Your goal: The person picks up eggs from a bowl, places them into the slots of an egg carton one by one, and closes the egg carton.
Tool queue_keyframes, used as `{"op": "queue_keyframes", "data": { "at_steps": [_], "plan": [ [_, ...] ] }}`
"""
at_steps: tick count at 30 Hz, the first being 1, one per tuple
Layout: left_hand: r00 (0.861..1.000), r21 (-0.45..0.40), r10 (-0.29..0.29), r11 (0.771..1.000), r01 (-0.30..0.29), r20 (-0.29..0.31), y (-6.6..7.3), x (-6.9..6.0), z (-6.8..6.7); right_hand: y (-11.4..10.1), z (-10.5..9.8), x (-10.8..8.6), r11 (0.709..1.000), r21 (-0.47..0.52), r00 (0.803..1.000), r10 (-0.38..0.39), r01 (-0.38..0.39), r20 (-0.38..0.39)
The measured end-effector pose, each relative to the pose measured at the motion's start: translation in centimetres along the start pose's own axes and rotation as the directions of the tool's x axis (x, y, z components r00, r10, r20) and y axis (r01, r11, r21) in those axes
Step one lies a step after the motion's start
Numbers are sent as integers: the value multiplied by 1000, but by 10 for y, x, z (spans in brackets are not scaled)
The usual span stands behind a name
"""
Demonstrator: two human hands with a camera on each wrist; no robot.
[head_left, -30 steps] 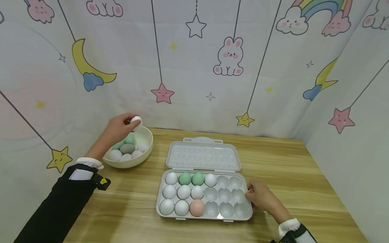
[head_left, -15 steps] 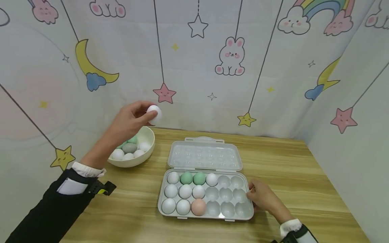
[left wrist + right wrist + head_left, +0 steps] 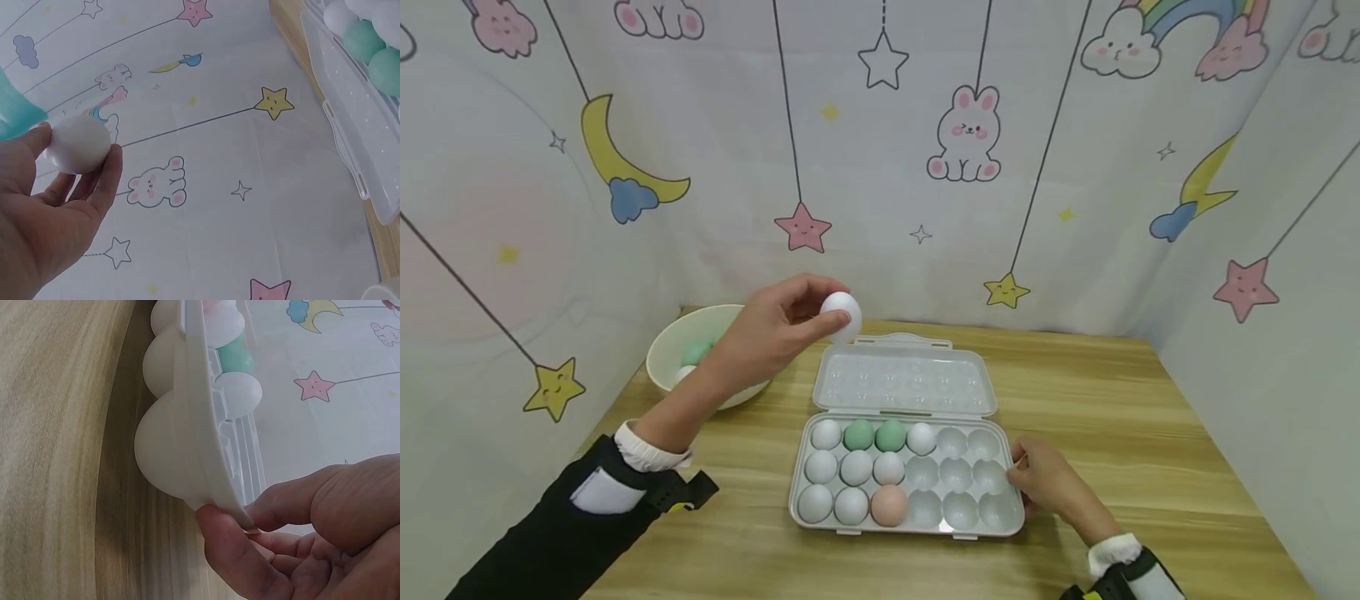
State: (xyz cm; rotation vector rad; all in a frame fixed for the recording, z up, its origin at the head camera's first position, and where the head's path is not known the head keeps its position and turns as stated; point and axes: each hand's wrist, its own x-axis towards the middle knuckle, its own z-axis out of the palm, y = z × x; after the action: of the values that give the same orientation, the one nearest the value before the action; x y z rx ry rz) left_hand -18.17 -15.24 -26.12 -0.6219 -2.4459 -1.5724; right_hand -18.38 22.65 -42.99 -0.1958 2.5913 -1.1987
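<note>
A white egg [image 3: 842, 317] is held by the left hand [image 3: 760, 329], its shell pinched between thumb and fingertips. The egg is raised in the air; in the head view it is seen between the cream bowl [image 3: 659, 358] at the left and the lid [image 3: 902, 379] of the egg carton [image 3: 958, 475]. In the left wrist view the egg is shown well apart from the lid.

The right end of the carton is gripped by the right hand [image 3: 1047, 479], with the rim pinched between thumb and finger. The carton is set flat on the wooden table [image 3: 1112, 433], its lid opened towards the far side. In the carton's far row a white egg, two green eggs [image 3: 875, 435] and another white egg are seated from left to right. Three white eggs are lined up in the middle row; in the near row two white eggs are followed by a peach egg [image 3: 889, 506].

Green and white are seen inside the bowl, which is partly hidden by the left forearm. Black sleeves [image 3: 542, 533] with white cuffs are worn. The far side is covered by a cloth backdrop [image 3: 880, 167] printed with stars, a moon and a rabbit.
</note>
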Motion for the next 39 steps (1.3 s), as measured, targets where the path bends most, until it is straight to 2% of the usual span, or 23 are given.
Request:
{"op": "queue_keyframes", "data": {
  "at_steps": [9,17,25,31,36,39],
  "plan": [
    [991,-110,-41,992,55,127,-7,-12,42,-1,3,0,1000,0,1000,6,-6,-2],
    [984,-26,-38,999,43,175,-27,-20,77,-1,4,0,1000,3,1000,8,-8,-9],
    [967,-28,-94,994,104,235,-49,-26,106,0,3,1,1000,-11,1000,13,-13,-14],
    [961,26,-82,997,78,266,-65,-31,127,1,2,-1,1000,9,1000,9,-9,-15],
    [953,107,-80,993,51,291,-76,-34,142,4,2,0,1000,12,1000,2,-2,3],
    [950,172,-49,985,-5,307,-81,-35,149,4,1,0,1000,11,1000,4,-4,8]
  ]
}}
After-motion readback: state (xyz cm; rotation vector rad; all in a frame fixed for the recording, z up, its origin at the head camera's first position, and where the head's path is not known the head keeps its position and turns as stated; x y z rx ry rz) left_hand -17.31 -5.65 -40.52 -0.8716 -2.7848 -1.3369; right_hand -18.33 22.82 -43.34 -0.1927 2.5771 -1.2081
